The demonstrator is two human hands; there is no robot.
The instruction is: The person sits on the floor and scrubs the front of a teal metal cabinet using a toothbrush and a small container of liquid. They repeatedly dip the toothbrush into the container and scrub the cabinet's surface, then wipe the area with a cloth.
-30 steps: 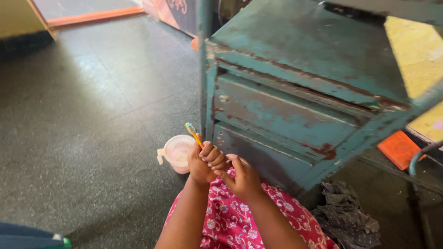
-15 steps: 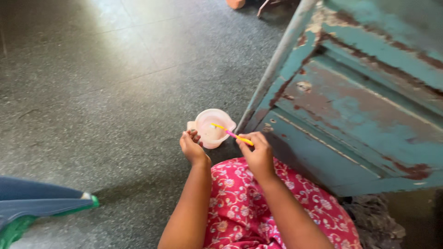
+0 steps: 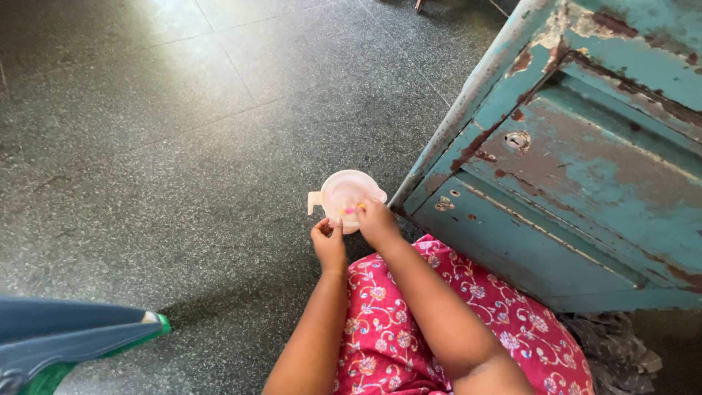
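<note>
We saw the right hand (image 3: pixel 376 222) reaching forward over the near rim of a small pale pink cup (image 3: pixel 346 196) that stood on the dark speckled floor (image 3: pixel 183 132). Its fingers were closed around a thin yellow and pink brush (image 3: pixel 352 210), of which only a short piece showed beyond the knuckles, pointing into the cup's mouth. Whether the tip touched the cup's inside we could not tell, since the hand covered it.

The left hand (image 3: pixel 329 241) sat just beside the right one, on the near left side of the cup, with its fingers curled in and the thumb pressed to them. It seemed to touch the cup's lower wall, but we could not tell whether it gripped anything. The cup's little handle stuck out to the left, away from both hands.

The cup stood close to the corner leg of a worn teal metal cabinet (image 3: pixel 578 168), its paint flaked down to rust. Both forearms ran down toward a lap covered in pink flowered cloth (image 3: pixel 409 322). A crumpled dark rag (image 3: pixel 614 351) lay on the floor at the cabinet's foot, to the right of the lap. At the lower left edge a blue and green object (image 3: pixel 66 340) jutted into view, well apart from the hands
</note>
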